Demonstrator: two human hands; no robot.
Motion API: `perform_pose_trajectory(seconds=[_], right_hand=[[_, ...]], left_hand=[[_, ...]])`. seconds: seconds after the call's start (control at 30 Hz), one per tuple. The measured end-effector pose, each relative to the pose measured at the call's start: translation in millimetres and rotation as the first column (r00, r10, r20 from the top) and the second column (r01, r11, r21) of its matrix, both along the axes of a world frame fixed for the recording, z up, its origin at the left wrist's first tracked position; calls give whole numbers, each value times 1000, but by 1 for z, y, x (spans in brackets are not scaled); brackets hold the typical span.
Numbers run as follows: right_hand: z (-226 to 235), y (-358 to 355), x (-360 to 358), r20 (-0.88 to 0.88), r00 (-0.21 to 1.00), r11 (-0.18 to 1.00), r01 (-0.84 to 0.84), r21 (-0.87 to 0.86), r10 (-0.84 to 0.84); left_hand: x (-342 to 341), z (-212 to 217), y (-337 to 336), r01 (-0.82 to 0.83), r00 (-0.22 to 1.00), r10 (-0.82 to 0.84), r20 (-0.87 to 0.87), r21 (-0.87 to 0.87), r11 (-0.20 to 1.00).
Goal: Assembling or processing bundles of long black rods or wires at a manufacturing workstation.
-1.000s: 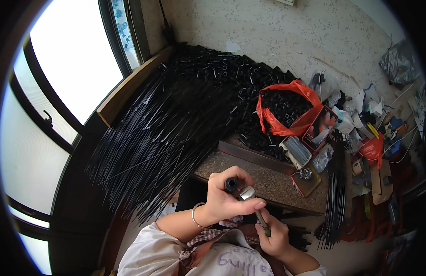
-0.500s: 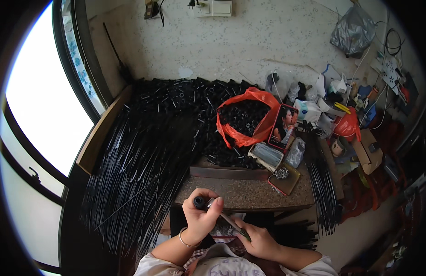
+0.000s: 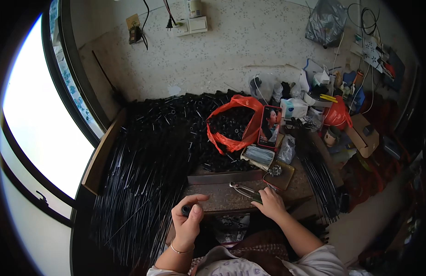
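Drawn apart now, left hand [image 3: 187, 224] clasps a black tube [image 3: 186, 210] and right hand [image 3: 272, 204] touches pliers [image 3: 243, 189] (grip unclear).

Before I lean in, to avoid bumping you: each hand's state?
Left hand: holding a black tube.
Right hand: on the pliers; firm grip can't be told.

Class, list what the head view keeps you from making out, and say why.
All in the head view:
Black tube: most of its length, hidden in the left hand.
Pliers: handle ends, covered by the right hand.
Grey bag: top, cut off by the upper edge.
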State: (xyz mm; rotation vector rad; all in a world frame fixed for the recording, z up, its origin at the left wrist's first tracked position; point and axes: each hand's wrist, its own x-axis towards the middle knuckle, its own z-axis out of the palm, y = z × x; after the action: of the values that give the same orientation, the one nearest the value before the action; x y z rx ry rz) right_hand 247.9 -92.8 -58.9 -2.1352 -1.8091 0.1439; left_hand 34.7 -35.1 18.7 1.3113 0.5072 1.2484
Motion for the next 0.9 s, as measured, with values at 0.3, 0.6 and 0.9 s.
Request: perform_pose_trajectory(seconds=[0.3, 0.6, 0.9], right_hand=[[-2, -15, 12, -377, 815, 897, -388, 210, 440], [39, -13, 38, -461, 870, 846, 373, 380, -177], [-50, -61, 130, 283, 696, 738, 670, 74, -660]], left_hand=[[-12, 53, 38, 262, 707, -421, 568, 342, 902], [-32, -32, 59, 320, 811, -117, -573, 267, 909], [-183, -103, 99, -53, -109, 634, -765, 642, 765]])
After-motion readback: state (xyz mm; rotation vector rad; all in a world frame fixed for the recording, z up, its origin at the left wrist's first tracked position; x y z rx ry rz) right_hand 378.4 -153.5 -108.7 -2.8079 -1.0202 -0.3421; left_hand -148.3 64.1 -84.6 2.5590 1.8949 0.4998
